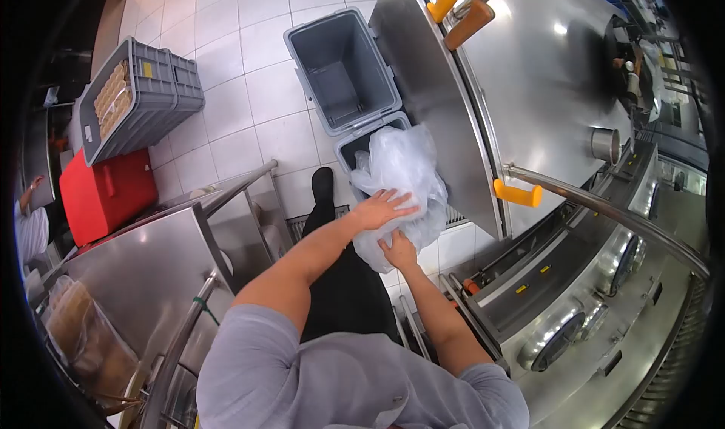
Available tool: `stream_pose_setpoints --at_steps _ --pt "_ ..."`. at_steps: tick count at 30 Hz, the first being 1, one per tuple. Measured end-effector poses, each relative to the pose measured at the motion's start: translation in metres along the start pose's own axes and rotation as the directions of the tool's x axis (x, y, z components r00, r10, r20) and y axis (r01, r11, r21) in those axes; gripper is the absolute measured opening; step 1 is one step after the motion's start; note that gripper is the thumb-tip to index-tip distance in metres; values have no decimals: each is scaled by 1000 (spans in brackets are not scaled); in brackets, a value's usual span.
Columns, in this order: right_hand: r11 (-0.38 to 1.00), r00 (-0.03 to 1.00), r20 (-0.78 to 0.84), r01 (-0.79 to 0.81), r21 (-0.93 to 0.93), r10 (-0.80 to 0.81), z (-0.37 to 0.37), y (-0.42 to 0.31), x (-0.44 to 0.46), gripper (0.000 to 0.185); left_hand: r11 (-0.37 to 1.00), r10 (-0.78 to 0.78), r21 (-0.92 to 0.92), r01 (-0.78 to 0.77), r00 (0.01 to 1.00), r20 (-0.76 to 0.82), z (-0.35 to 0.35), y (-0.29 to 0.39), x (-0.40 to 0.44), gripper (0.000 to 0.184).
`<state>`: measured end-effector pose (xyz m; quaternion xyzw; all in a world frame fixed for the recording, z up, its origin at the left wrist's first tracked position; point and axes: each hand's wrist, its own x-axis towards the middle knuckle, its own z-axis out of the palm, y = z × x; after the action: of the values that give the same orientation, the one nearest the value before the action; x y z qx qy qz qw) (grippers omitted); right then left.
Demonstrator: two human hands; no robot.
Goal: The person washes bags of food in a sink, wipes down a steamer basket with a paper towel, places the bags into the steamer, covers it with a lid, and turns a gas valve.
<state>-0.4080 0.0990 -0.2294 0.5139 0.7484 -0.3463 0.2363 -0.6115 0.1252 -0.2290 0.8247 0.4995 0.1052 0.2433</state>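
One red box point(109, 199), one gray crate point(177, 89). Two gray bins point(341, 89). Left hand point(384, 210): fingers spread, flat on one translucent plastic bundle point(400, 161) (bag count unclear), heaped over the nearer bin. Right hand point(400, 251): fingers partly curled at its near end, cannot tell how firmly. Two yellow handles point(517, 194); one metal pot point(605, 145) on the surface point(536, 104).

From the wearer's head, one view faces steeply down toward floor point(260, 89).

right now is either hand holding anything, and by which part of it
The right hand seems to hold the plastic bag by its near end; the left hand lies spread on it.
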Motion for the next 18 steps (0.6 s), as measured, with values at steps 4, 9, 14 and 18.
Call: stream_pose_setpoints --at_steps 4,9,14,18 --pt "962 934 -276 172 -212 -228 26 18 46 65 861 -303 -453 233 949 -89 36 -102 -15 63" --pt "802 996 -17 -56 594 82 4 55 94 50 232 -969 -825 515 50 -241 1 -149 -91 56" --pt "975 867 -495 157 158 -59 -9 91 37 56 181 -771 -237 954 -12 -636 7 -79 -131 58" --pt "916 825 -491 -76 395 280 4 111 10 74 924 -347 47 379 885 -309 24 -12 -106 63"
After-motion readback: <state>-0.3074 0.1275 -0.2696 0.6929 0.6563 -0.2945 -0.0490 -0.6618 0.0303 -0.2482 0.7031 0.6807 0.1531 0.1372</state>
